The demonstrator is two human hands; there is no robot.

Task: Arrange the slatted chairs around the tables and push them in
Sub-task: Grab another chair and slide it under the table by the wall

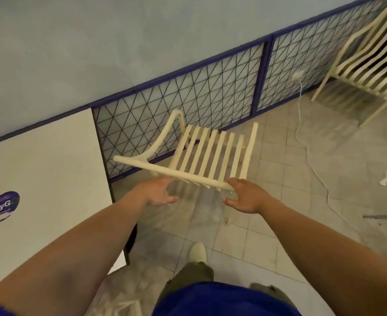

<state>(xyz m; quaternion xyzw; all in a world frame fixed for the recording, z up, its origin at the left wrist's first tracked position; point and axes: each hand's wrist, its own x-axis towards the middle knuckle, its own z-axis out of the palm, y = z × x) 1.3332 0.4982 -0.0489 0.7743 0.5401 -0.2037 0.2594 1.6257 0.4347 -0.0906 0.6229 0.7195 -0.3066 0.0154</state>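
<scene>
Both hands reach the cream slatted chair's (207,156) top rail: the left hand (158,193) open just under it, the right hand (245,198) grasping its end. The white bench (51,160) edge lies left (close by); bare tiled floor (290,183) opens right toward stacked chairs (370,55).

Saw scene evenly lit, moderate brightness, warm indoor cast. No hard shadows; only soft smear under slatted chair (201,156) on floor (279,201). White worktop (51,167) brightest area, near blown out, no glare spot. Noted motion blur on chair's lower slats and both hands' fingers (167,199). Wide-angle bend strong: wall rail (188,69) curved, my forearms stretched at bottom corners. Far chair stack (370,60) soft.
</scene>
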